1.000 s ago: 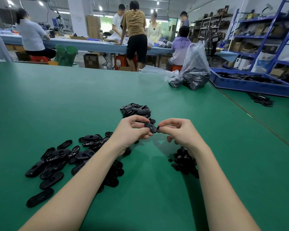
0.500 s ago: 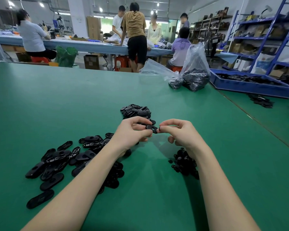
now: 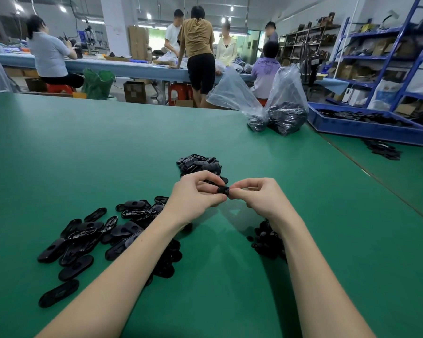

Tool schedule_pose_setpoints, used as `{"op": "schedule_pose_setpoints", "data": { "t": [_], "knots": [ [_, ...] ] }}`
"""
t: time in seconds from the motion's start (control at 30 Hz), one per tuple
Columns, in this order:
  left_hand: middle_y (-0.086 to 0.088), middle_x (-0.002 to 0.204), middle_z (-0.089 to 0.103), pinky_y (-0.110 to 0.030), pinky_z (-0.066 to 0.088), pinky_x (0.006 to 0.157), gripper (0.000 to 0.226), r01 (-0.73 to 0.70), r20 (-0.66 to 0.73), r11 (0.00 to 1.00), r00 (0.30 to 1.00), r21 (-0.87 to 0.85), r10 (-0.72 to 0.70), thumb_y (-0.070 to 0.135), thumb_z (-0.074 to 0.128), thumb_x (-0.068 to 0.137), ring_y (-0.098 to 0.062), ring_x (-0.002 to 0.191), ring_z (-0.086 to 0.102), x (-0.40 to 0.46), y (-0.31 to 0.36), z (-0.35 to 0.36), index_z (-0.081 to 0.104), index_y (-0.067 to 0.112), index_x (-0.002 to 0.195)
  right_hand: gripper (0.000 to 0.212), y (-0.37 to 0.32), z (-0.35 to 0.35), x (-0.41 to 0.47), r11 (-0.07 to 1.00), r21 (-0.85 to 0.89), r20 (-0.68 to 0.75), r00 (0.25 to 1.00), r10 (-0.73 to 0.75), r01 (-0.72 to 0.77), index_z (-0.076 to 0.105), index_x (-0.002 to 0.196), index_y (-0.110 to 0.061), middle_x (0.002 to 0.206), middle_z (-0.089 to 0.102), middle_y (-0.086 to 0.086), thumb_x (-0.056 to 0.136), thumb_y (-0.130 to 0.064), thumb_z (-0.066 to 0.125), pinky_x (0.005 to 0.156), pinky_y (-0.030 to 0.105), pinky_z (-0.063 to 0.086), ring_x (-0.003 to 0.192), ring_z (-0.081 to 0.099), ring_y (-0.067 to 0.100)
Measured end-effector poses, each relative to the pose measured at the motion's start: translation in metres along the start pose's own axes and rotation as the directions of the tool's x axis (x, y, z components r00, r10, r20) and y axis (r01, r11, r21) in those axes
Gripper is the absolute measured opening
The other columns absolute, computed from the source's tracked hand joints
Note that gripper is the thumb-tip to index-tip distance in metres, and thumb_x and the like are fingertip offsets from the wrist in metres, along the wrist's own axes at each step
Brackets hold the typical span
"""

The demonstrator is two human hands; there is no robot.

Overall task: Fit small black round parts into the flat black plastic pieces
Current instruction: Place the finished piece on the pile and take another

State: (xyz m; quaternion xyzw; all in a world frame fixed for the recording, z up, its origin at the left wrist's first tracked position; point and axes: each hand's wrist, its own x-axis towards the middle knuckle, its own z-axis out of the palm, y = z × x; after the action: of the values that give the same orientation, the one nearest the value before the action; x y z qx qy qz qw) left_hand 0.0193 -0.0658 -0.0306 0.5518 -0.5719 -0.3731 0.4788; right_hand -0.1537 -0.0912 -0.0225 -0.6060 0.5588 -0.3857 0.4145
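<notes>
A: Obs., near to far. Lower left of frame: a loose spread of flat black plastic pieces [image 3: 83, 240] on the green surface [image 3: 230, 289], partly under the left forearm. Lower right of centre, just beside the right wrist: a small heap of small black round parts [image 3: 266, 242]

B: Hands?

A: Centre of frame, raised above the surface. Left hand [image 3: 193, 198] has its fingers curled round one flat piece [image 3: 222, 190], of which only a dark end shows between the fingertips. Right hand [image 3: 257, 197] is pinched closed against that same end, thumb and forefinger meeting it. Whether a round part sits in that pinch I cannot tell; it is hidden

B: Step in hand?

A: Judged: seating a round part into the held piece, or just finishing that press

B: Progress?

A: Just above the hands, a smaller pile of black pieces [image 3: 200, 163], possibly the finished lot; fitted or not, too small to tell. The lower-left spread is larger, so I judge most work remains. Far right: clear bags of dark parts [image 3: 286, 111] and a blue tray [image 3: 366, 129], likely further stock
</notes>
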Motion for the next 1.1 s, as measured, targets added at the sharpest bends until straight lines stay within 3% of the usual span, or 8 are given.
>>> {"op": "schedule_pose_setpoints", "data": {
  "t": [0.17,0.33,0.47,0.6,0.67,0.77,0.93,1.1],
  "knots": [
    [0.010,0.071,0.073,-0.011,0.045,0.056,0.025,-0.006,-0.010,1.000,1.000,0.024,0.006,0.013,0.087,0.071,0.000,0.064,0.066,0.001,-0.001,0.000,0.076,0.031,0.084,0.005,0.000,0.003,0.002,1.000,-0.008,-0.004,1.000,-0.010,0.010,0.079,0.080,-0.022,0.061,0.066,-0.017,0.079,-0.023,0.083,0.050,0.010,0.036,0.045,0.050,-0.008],
    [0.012,0.070,0.073,-0.015,0.045,0.058,0.023,0.000,-0.006,1.000,1.000,0.024,0.000,0.012,0.085,0.074,0.000,0.063,0.065,0.001,-0.004,0.001,0.075,0.030,0.085,0.009,-0.001,0.004,0.001,0.999,-0.041,-0.018,1.000,0.007,-0.008,0.076,0.079,-0.025,0.063,0.065,-0.009,0.077,-0.025,0.085,0.047,0.013,0.035,0.040,0.044,-0.004],
    [0.001,0.077,0.077,-0.015,0.044,0.058,0.022,0.036,0.030,0.999,0.999,-0.030,-0.035,0.006,0.080,0.078,-0.005,0.062,0.064,0.001,-0.004,-0.001,0.074,0.024,0.089,0.018,0.000,0.000,0.000,0.999,-0.026,0.018,0.999,0.039,-0.039,0.075,0.091,-0.027,0.071,0.070,-0.010,0.078,-0.032,0.087,0.041,0.010,0.030,0.039,0.045,-0.004],
    [-0.011,0.079,0.077,-0.012,0.047,0.055,0.017,0.088,0.088,0.984,0.993,-0.155,-0.074,-0.002,0.072,0.083,-0.010,0.062,0.066,0.000,-0.002,-0.001,0.071,0.013,0.092,0.016,0.004,-0.002,-0.001,0.997,0.067,0.058,0.998,0.036,-0.040,0.075,0.080,-0.021,0.068,0.062,-0.005,0.076,-0.027,0.089,0.040,0.011,0.028,0.042,0.038,0.003],
    [-0.013,0.079,0.076,-0.012,0.047,0.056,0.014,0.099,0.075,0.983,0.993,-0.155,-0.089,-0.001,0.071,0.084,-0.011,0.062,0.066,0.000,-0.002,0.001,0.070,0.011,0.090,0.017,0.005,0.000,0.000,0.999,0.034,0.056,0.998,0.026,-0.028,0.075,0.080,-0.019,0.060,0.061,-0.011,0.075,-0.026,0.090,0.041,0.010,0.029,0.040,0.039,0.000],
    [-0.009,0.077,0.077,-0.012,0.046,0.055,0.013,0.109,0.037,0.988,0.994,-0.113,-0.106,0.001,0.071,0.085,-0.011,0.063,0.066,0.001,-0.003,0.002,0.070,0.013,0.090,0.013,0.005,0.002,0.002,1.000,-0.001,0.052,0.999,0.003,-0.003,0.077,0.085,-0.016,0.051,0.060,-0.018,0.078,-0.020,0.087,0.044,0.005,0.032,0.041,0.049,-0.005],
    [0.011,0.059,0.068,-0.011,0.042,0.051,0.015,0.111,0.011,0.992,0.994,-0.062,-0.110,0.004,0.076,0.080,-0.002,0.053,0.060,0.003,-0.005,0.001,0.073,0.015,0.090,0.009,0.003,0.006,0.003,0.998,-0.063,-0.016,1.000,-0.016,0.015,0.077,0.077,-0.021,0.058,0.067,-0.015,0.077,-0.022,0.086,0.048,0.006,0.037,0.049,0.054,-0.007],
    [0.013,0.057,0.067,-0.011,0.044,0.052,0.017,0.137,0.000,0.989,0.990,-0.058,-0.138,0.005,0.080,0.079,0.000,0.050,0.060,0.003,-0.007,-0.001,0.073,0.018,0.087,0.011,0.004,0.010,0.002,0.998,-0.064,-0.019,1.000,-0.024,0.023,0.074,0.074,-0.021,0.057,0.065,-0.014,0.078,-0.020,0.085,0.048,0.007,0.038,0.048,0.054,-0.005]
  ]
}}
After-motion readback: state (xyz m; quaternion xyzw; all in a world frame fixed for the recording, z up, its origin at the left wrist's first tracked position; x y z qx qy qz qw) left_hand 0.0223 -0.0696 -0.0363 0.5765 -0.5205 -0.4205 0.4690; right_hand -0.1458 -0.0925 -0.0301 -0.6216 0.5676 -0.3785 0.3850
